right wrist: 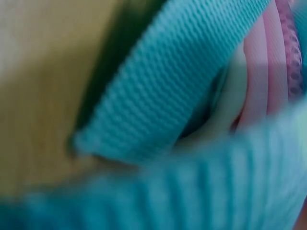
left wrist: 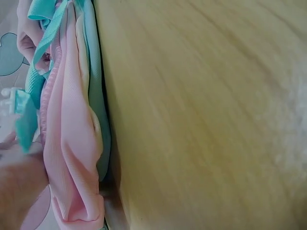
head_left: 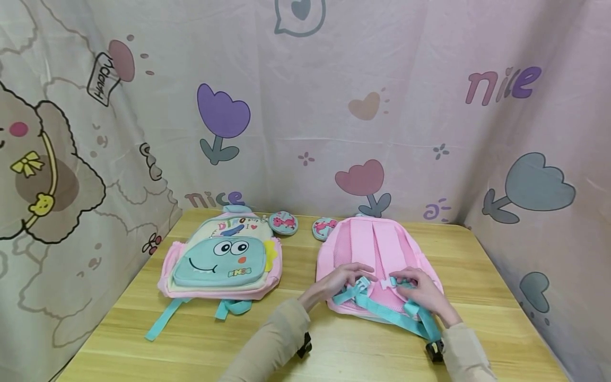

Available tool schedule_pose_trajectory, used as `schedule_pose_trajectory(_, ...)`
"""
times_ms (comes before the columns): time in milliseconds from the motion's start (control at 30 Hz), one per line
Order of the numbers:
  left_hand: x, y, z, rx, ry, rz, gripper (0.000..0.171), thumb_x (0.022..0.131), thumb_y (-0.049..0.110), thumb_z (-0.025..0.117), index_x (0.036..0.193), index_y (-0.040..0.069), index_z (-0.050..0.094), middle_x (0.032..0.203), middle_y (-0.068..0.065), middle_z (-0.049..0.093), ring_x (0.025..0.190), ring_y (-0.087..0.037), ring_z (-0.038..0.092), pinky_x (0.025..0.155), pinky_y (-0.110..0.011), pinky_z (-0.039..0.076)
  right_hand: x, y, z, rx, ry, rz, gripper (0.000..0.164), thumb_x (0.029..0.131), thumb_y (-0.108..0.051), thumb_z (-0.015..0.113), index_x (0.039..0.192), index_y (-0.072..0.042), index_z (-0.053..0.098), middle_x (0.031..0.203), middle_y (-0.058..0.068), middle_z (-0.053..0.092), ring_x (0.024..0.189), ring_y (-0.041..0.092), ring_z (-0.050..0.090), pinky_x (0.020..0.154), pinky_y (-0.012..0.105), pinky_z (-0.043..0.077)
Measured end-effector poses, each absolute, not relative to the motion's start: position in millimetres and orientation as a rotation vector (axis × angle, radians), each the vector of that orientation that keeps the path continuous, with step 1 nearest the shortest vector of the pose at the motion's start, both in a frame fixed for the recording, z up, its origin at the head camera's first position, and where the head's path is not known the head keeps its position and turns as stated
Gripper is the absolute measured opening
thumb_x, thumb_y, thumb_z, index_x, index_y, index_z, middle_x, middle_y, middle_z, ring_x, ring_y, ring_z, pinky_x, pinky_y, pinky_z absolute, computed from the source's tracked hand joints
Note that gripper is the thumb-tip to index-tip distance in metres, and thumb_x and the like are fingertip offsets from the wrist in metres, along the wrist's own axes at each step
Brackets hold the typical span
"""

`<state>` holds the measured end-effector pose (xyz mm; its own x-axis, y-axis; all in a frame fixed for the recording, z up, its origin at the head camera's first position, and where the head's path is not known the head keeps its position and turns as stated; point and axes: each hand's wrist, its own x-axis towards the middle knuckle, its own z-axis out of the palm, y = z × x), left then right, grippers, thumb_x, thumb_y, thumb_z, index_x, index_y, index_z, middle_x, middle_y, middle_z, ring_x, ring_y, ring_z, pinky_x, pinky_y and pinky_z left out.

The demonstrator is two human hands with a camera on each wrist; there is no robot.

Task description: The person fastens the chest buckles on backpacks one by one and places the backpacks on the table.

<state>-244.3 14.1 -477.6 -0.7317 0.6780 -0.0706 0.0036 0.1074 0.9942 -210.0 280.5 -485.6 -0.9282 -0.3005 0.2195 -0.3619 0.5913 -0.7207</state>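
Observation:
A pink backpack (head_left: pixel 341 241) lies on the wooden table (head_left: pixel 363 350) with its padded shoulder straps facing up. Over its lower back, my left hand (head_left: pixel 338 279) pinches a light-coloured buckle half (head_left: pixel 361 284) on a turquoise webbing strap. Just to the right, my right hand (head_left: pixel 422 289) grips the turquoise strap at a white buckle half (head_left: pixel 387 284). The two buckle halves are a short gap apart. In the left wrist view, the hand (left wrist: pixel 21 187) is blurred beside the backpack's pink side (left wrist: pixel 72 124). Turquoise webbing (right wrist: pixel 177 72) fills much of the right wrist view, hiding the right fingers.
A second backpack (head_left: pixel 219 260) with a smiling dinosaur face stands to the left, its turquoise straps (head_left: pixel 164 321) trailing on the table. Round pendants (head_left: pixel 283 223) lie between the bags. A printed curtain (head_left: pixel 305 106) hangs behind the table.

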Motion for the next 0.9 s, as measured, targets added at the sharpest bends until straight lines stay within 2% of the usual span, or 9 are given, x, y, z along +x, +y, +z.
schedule_pose_trajectory(167,-242.7,13.5,-477.5,0.687,1.892,1.636,0.055,0.086,-0.010,0.039,0.136,0.003,0.058,0.134,-0.016,0.067,0.112,-0.009,0.053,0.052,-0.021,0.028,-211.2,277.2,-487.8,0.503,-2.735,1.204,0.025,0.083,-0.002,0.073,0.108,-0.006,0.076,0.090,-0.001,0.066,0.086,0.009,0.051,0.078,0.024,0.043)
schedule_pose_trajectory(300,-242.6,13.4,-478.4,0.713,1.859,1.649,0.042,0.095,-0.003,0.041,0.132,-0.001,0.061,0.133,-0.020,0.066,0.098,-0.004,0.055,0.062,-0.018,0.037,-211.5,276.9,-489.6,0.481,-2.731,1.177,0.022,0.084,-0.003,0.074,0.105,-0.009,0.076,0.087,-0.001,0.064,0.085,0.008,0.049,0.076,0.024,0.041)
schedule_pose_trajectory(367,-242.8,13.4,-479.0,0.697,1.835,1.664,0.036,0.098,0.001,0.042,0.129,-0.002,0.062,0.132,-0.023,0.066,0.082,-0.003,0.053,0.065,-0.017,0.039,-211.6,277.2,-490.5,0.481,-2.727,1.174,0.021,0.084,-0.003,0.075,0.104,-0.010,0.076,0.087,-0.001,0.064,0.084,0.009,0.048,0.076,0.024,0.041)
schedule_pose_trajectory(433,-242.9,13.8,-479.2,0.665,1.824,1.678,0.031,0.101,0.005,0.045,0.126,-0.003,0.062,0.129,-0.024,0.067,0.070,-0.003,0.048,0.062,-0.016,0.040,-211.6,277.6,-491.3,0.484,-2.725,1.175,0.020,0.085,-0.005,0.075,0.104,-0.011,0.076,0.087,-0.002,0.064,0.085,0.008,0.049,0.076,0.024,0.042)
schedule_pose_trajectory(500,-243.0,14.4,-479.3,0.637,1.830,1.675,0.029,0.102,0.008,0.047,0.125,-0.003,0.062,0.128,-0.024,0.068,0.068,-0.002,0.048,0.062,-0.015,0.040,-211.5,277.8,-491.9,0.485,-2.724,1.179,0.020,0.085,-0.006,0.076,0.104,-0.011,0.075,0.088,-0.003,0.063,0.086,0.008,0.050,0.077,0.023,0.043)
schedule_pose_trajectory(633,-242.3,15.8,-479.1,0.597,1.913,1.639,0.029,0.104,0.016,0.051,0.125,0.000,0.061,0.124,-0.020,0.070,0.089,-0.003,0.058,0.080,-0.018,0.046,-211.2,277.5,-491.9,0.485,-2.723,1.190,0.020,0.085,-0.006,0.076,0.104,-0.010,0.075,0.089,-0.003,0.063,0.087,0.008,0.050,0.078,0.023,0.044)
schedule_pose_trajectory(733,-239.7,16.6,-478.3,0.581,2.028,1.596,0.030,0.103,0.020,0.053,0.127,0.002,0.060,0.122,-0.016,0.070,0.104,-0.010,0.061,0.092,-0.024,0.048,-211.0,277.3,-491.7,0.492,-2.721,1.189,0.020,0.085,-0.006,0.077,0.104,-0.010,0.074,0.090,-0.003,0.063,0.086,0.007,0.050,0.079,0.022,0.045)
schedule_pose_trajectory(800,-237.4,17.8,-477.8,0.587,2.079,1.588,0.029,0.103,0.020,0.054,0.126,0.002,0.059,0.119,-0.017,0.071,0.106,-0.017,0.065,0.092,-0.026,0.050,-210.7,277.1,-491.5,0.504,-2.713,1.189,0.020,0.085,-0.006,0.077,0.105,-0.010,0.073,0.090,-0.003,0.063,0.086,0.007,0.051,0.078,0.022,0.045)
schedule_pose_trajectory(900,-233.7,20.3,-476.6,0.612,2.139,1.591,0.023,0.103,0.018,0.056,0.120,0.003,0.058,0.112,-0.019,0.074,0.099,-0.018,0.068,0.083,-0.023,0.051,-209.9,276.7,-491.6,0.549,-2.672,1.195,0.020,0.085,-0.005,0.077,0.104,-0.010,0.073,0.089,-0.001,0.063,0.083,0.009,0.051,0.076,0.022,0.045)
